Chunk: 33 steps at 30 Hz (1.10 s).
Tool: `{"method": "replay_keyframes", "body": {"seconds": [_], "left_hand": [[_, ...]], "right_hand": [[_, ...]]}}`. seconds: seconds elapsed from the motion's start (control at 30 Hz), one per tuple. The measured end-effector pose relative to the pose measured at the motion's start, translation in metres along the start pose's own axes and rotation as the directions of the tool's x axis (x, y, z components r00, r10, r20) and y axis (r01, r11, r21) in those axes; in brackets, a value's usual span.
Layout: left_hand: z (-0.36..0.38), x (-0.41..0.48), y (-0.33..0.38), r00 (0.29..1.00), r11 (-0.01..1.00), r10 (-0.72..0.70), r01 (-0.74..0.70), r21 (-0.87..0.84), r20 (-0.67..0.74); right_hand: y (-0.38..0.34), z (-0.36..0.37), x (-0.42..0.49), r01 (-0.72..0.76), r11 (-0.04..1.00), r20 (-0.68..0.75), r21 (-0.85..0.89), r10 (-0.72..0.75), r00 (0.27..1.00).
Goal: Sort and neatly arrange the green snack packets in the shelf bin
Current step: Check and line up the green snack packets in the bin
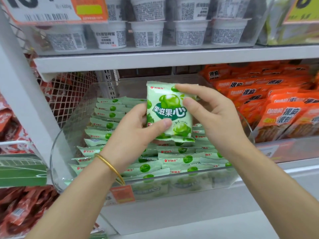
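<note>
A pale green snack packet (170,107) with white lettering stands upright above the clear shelf bin (57,152). My left hand (136,131) grips its lower left corner, thumb across the front. My right hand (212,116) pinches its upper right edge between thumb and forefinger. More packets of the same kind seem stacked behind the front one. Below, the bin holds several green packets (179,159) lying in overlapping rows, a tidy stack along the left (107,116) and others at the right.
Orange snack packets (269,107) fill the neighbouring bin on the right. White cups (146,33) line the shelf above, whose edge (155,61) overhangs the bin. Red packets (22,209) sit lower left behind a white upright (19,94). An orange price tag (121,194) hangs on the bin's front.
</note>
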<state>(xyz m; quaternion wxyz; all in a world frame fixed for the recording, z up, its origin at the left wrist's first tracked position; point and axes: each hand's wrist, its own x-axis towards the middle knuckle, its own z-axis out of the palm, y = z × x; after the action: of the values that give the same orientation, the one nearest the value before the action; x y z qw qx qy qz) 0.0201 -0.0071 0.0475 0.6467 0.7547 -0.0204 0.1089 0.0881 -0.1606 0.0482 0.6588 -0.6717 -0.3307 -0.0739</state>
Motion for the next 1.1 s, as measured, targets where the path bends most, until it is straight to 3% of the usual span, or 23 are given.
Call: {"method": "replay_keyframes", "body": {"seconds": [0.13,0.37,0.43,0.5,0.53,0.6,0.63,0.67,0.77,0.87,0.97,1.03,1.1], "left_hand": [[0.002,0.0,0.0,0.994,0.999,-0.009,0.014,-0.046,0.111],[0.002,0.001,0.004,0.983,0.998,0.053,-0.044,-0.053,0.177],[0.001,0.001,0.001,0.984,0.998,0.069,-0.067,-0.015,0.164],[0.002,0.0,-0.003,0.993,0.986,0.1,-0.107,0.13,0.06],[0.002,0.0,-0.005,0.988,0.944,0.149,-0.132,0.304,-0.036],[0.002,-0.002,-0.005,0.923,0.704,0.369,-0.2,0.682,-0.11],[0.002,-0.002,-0.004,0.893,0.598,0.444,-0.236,0.766,-0.073],[0.003,-0.003,-0.003,0.888,0.558,0.459,-0.26,0.788,-0.032],[0.009,-0.008,0.0,0.926,0.641,0.377,-0.266,0.72,0.007],[0.012,-0.009,-0.001,0.918,0.595,0.394,-0.287,0.751,0.039],[0.01,-0.008,0.003,0.927,0.749,0.373,-0.275,0.603,-0.041],[0.009,-0.008,0.007,0.952,0.882,0.289,-0.224,0.415,-0.1],[0.008,-0.008,0.008,0.98,0.972,0.178,-0.161,0.173,-0.092]], "right_hand": [[0.005,-0.004,0.002,-0.127,0.982,-0.042,0.139,0.134,0.99],[0.002,-0.001,0.003,-0.204,0.925,-0.063,0.321,0.236,0.97],[0.001,0.0,0.003,-0.216,0.92,-0.077,0.328,0.254,0.964],[-0.001,-0.001,0.001,-0.216,0.932,-0.103,0.29,0.255,0.961],[-0.001,-0.002,0.001,-0.216,0.939,-0.115,0.269,0.253,0.961],[-0.004,-0.003,0.0,-0.222,0.943,-0.114,0.25,0.256,0.96],[-0.005,-0.003,-0.001,-0.224,0.943,-0.102,0.247,0.255,0.961],[-0.006,-0.003,-0.002,-0.225,0.942,-0.084,0.25,0.253,0.964],[-0.009,0.0,-0.005,-0.218,0.931,-0.022,0.293,0.235,0.972],[-0.01,0.001,-0.005,-0.188,0.937,0.035,0.293,0.185,0.982],[-0.01,0.001,-0.004,-0.164,0.952,0.025,0.257,0.163,0.986],[-0.007,0.0,-0.004,-0.068,0.998,-0.089,0.012,0.069,0.994],[-0.002,-0.003,-0.003,-0.009,0.975,-0.155,-0.22,-0.025,0.988]]}}
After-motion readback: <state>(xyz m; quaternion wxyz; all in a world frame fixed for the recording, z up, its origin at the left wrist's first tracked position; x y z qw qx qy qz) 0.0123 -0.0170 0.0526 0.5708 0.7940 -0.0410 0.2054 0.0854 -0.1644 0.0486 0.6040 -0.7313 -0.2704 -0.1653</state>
